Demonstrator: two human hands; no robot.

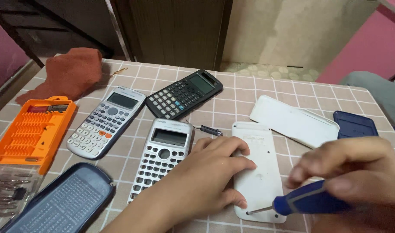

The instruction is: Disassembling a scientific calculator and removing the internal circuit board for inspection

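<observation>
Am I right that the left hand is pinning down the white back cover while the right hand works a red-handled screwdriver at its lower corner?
Not quite: the screwdriver handle is blue, not red. The head view shows the rest as you said: the left hand lies flat on the white back cover, and the right hand holds the tool with its tip at the cover's lower left corner.

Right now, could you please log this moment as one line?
left hand: pressing white back cover | right hand: blue screwdriver, tip at corner screw
</observation>
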